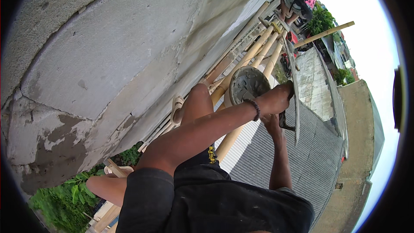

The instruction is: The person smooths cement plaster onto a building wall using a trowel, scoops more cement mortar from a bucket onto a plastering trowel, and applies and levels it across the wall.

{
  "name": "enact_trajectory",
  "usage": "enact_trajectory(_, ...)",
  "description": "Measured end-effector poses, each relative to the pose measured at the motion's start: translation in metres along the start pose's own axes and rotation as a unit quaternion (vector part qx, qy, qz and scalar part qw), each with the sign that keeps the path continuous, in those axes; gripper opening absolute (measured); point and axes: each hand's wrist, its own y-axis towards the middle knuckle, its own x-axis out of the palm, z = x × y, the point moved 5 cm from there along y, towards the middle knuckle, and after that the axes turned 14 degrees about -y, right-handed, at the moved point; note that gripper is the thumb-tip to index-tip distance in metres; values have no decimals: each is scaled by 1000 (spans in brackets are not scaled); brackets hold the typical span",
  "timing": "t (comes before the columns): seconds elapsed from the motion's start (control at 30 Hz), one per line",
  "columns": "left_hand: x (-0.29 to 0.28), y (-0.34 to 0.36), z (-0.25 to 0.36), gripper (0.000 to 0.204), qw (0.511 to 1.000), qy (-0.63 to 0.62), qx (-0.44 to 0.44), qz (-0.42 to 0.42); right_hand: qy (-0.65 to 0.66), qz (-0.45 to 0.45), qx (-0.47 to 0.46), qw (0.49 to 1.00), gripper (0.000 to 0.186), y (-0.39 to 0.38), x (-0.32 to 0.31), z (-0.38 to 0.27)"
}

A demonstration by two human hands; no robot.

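Note:
My left hand (278, 98), with a dark beaded bracelet at its wrist, reaches across to the right. Its fingers are closed round the dark handle of a long plastering float (296, 112), whose thin blade is seen nearly edge-on. Just below that wrist is my right hand (271, 123), close to the lower end of the handle; its fingers are mostly hidden, so its grip is unclear. Beside my left wrist stands a round bucket (232, 88) with wet grey mortar (252, 84) inside, smeared up its walls.
Bamboo poles (235, 75) form a scaffold beneath me along a grey rendered wall (108, 47), partly damp and patched. A corrugated roof (293, 168) lies below on the right. Another person (304, 0) sits farther along the scaffold. A loose bamboo pole (327, 32) juts outward.

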Motion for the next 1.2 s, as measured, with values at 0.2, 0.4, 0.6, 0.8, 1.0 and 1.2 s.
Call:
enact_trajectory(0.2, 0, 14, 2, 34, 999, 40, -1, -25, -62, 195, -112, 972, 31, -27, -72, -103)
enact_trajectory(0.4, -4, 29, 26, 28, 993, 76, -65, -63, 29, 349, -332, 876, 19, -100, -142, -192)
enact_trajectory(0.6, 0, 41, -12, 27, 985, 152, 62, -54, -56, 421, -35, 905, 46, -69, -207, -168)
enact_trajectory(0.8, 10, 37, -28, 38, 980, 164, -26, -105, -74, 269, 141, 950, 51, -53, -186, -139)
enact_trajectory(1.0, 17, -7, -52, 28, 972, 212, 97, -36, -98, 231, 80, 965, 53, -41, -155, -125)
enact_trajectory(1.2, -24, -50, -63, 31, 991, 98, -75, 56, -113, 161, 55, 979, 45, -26, -137, -155)
